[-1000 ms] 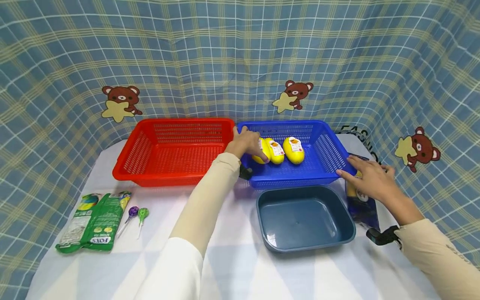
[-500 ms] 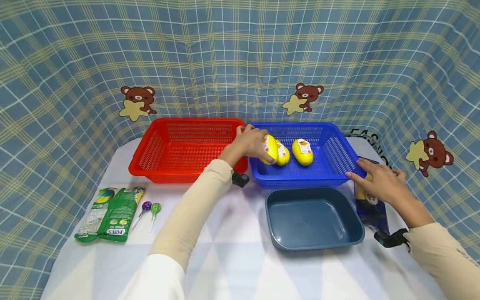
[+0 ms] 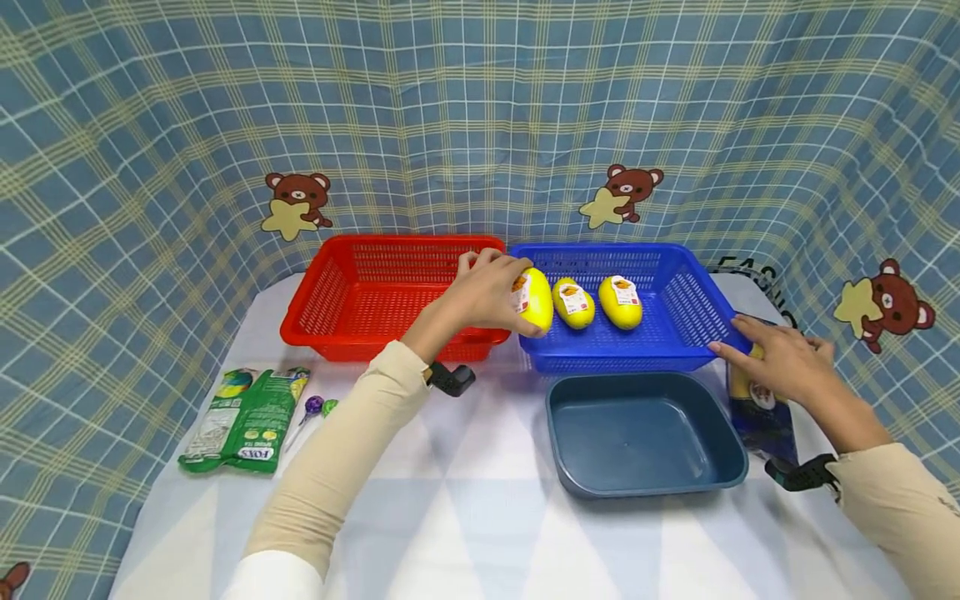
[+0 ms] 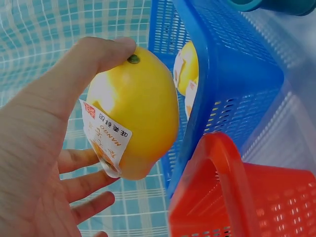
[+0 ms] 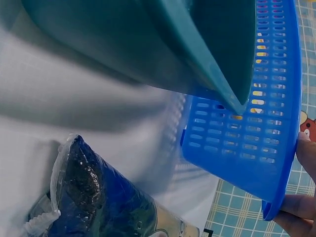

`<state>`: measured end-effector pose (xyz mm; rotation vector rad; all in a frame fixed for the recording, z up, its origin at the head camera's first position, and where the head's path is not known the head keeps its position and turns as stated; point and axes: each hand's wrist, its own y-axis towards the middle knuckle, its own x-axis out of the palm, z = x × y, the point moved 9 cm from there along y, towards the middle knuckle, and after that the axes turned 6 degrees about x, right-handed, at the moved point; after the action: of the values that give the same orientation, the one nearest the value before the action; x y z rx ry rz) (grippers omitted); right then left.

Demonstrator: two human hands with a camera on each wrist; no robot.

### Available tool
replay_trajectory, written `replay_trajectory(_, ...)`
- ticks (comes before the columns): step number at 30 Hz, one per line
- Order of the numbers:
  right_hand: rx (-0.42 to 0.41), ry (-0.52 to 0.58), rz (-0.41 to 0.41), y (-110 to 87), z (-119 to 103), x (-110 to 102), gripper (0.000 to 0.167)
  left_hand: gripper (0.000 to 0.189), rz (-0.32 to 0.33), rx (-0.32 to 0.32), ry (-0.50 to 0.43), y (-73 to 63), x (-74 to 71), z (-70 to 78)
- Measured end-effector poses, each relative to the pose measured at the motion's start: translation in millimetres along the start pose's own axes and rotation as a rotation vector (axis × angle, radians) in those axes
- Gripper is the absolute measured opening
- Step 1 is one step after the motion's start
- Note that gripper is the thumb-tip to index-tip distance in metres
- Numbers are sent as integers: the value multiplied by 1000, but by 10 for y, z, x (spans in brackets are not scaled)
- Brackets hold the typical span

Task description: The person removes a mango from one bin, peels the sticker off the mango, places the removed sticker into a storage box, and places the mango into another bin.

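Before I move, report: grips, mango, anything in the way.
Left grip holds yellow mango. Right grip rests on blue basket, right end. Possible snag: rim of red basket, close to mango.

The site is a curtained tabletop booth; the surrounding room cannot be determined. Check cloth (image 3: 465, 125) with bear prints (image 3: 303, 197) encloses the table (image 3: 480, 533) from nine through twelve to three o'clock. Wrist cameras (image 3: 452, 380) at seven and four indicate a recording set-up.

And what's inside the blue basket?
Two labelled yellow mangoes lie on the floor of the blue basket. In the head view, the left hand and the mango it holds cover part of the left end, so anything behind them is hidden.
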<state>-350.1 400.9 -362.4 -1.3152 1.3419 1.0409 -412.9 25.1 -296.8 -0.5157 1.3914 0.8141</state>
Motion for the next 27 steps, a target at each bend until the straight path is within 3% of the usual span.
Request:
replay_trajectory(12,5,31,7,-5,16,15,89,98,60,81,36,-528,-108,175)
replay_trajectory(27,-2,46,-11,8,28,27,90,96,68,104,35,-1085,70,245)
